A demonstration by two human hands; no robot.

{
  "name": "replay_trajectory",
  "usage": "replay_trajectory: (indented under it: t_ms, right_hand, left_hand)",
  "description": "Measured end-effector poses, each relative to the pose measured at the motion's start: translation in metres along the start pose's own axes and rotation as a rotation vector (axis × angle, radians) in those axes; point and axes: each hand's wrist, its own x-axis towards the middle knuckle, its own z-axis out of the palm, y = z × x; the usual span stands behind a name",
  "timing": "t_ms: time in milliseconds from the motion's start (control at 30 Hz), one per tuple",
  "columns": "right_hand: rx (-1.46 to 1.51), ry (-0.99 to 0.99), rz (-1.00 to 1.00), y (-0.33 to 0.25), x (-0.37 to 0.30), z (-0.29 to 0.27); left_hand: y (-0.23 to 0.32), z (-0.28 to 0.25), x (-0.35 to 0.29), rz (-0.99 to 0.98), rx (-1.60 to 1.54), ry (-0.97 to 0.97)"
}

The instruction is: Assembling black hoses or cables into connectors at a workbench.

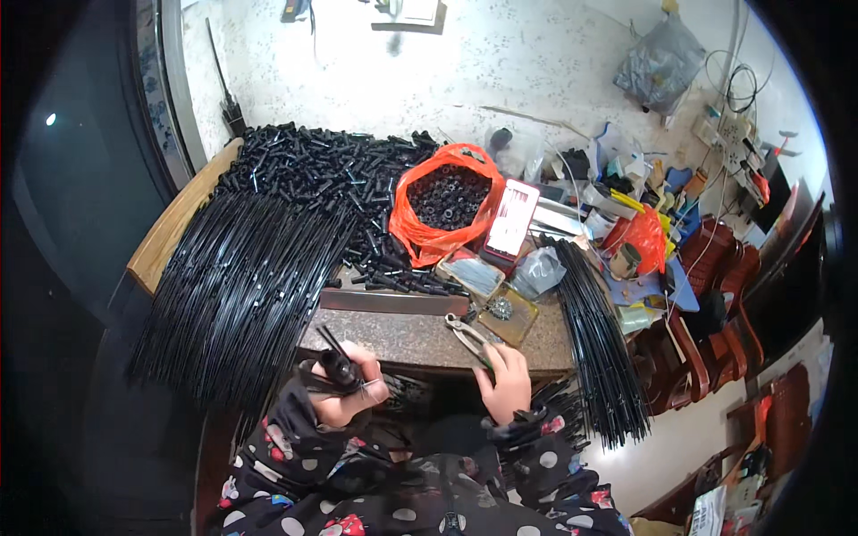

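My left hand (350, 393) is closed around a black tubular plastic part (338, 364) with thin black rods sticking out of it, at the table's front edge. A fine pale strand shows by its thumb. My right hand (508, 382) has its fingers and thumb around the handle end of metal pliers (466, 336), whose jaws point to the far left. Just beyond the pliers stands a shallow yellowish box (511, 323) with small metal pieces in it. A long flat metal bar (393, 302) lies across the table in front of my left hand.
Long thin black rods (241, 286) cover the table's left, below a heap of black plastic tubes (304, 161). An orange bag (399, 223) holds small black parts. A phone (512, 219) leans beside it. Another rod bundle (603, 348) hangs over the right edge. Clutter fills the back right.
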Motion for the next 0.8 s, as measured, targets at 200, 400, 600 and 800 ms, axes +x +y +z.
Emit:
replay_trajectory:
  t_ms: [200, 400, 600, 800]
  right_hand:
    - [0.119, -0.297, 0.231, 0.055, -0.042, 0.044]
    - [1.184, -0.537, 0.4, -0.036, 0.002, -0.038]
    - [-0.014, -0.093, -0.437, -0.074, 0.018, -0.089]
    - [0.367, -0.272, -0.407, -0.062, 0.035, -0.094]
  left_hand:
    - [-0.01, 0.021, 0.019, -0.025, 0.363, -0.018]
    - [0.017, -0.005, 0.033, 0.101, 0.489, 0.065]
    - [0.016, -0.011, 0.029, 0.091, 0.407, 0.179]
    - [0.01, -0.011, 0.029, 0.223, 0.374, 0.204]
